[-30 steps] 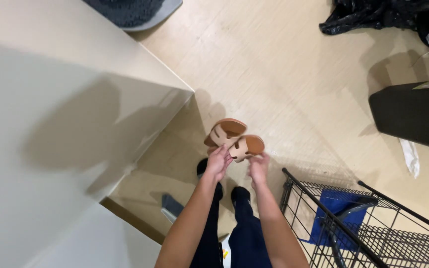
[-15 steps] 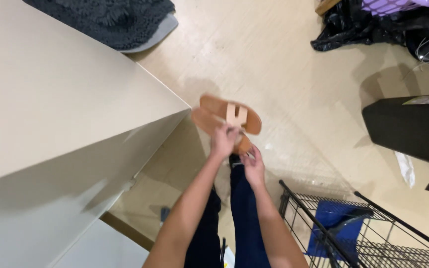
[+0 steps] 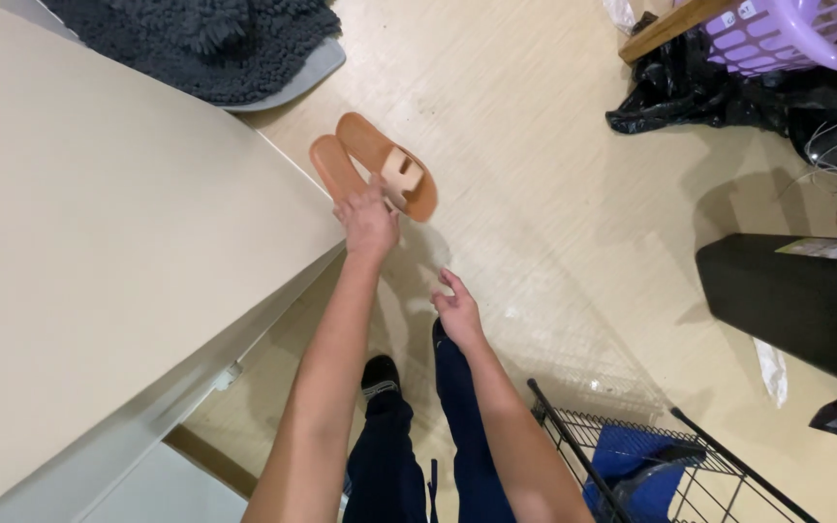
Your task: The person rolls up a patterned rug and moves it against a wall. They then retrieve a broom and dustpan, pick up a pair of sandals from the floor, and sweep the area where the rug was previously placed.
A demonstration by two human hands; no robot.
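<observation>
On the pale floor (image 3: 573, 194), tan flat sandals (image 3: 375, 165) under left hand (image 3: 368, 221).

**Around the Floor**

A dark grey mat (image 3: 207, 44) is lying by the beige counter (image 3: 99, 242). A lilac basket (image 3: 806, 34) is sitting above black bags (image 3: 690, 102). A black bin (image 3: 791, 300) is standing near a wire cart (image 3: 632, 465) holding something blue.

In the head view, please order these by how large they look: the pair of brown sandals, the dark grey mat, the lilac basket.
1. dark grey mat
2. lilac basket, cut off by the frame edge, so unsure
3. pair of brown sandals, held by the left hand
</observation>
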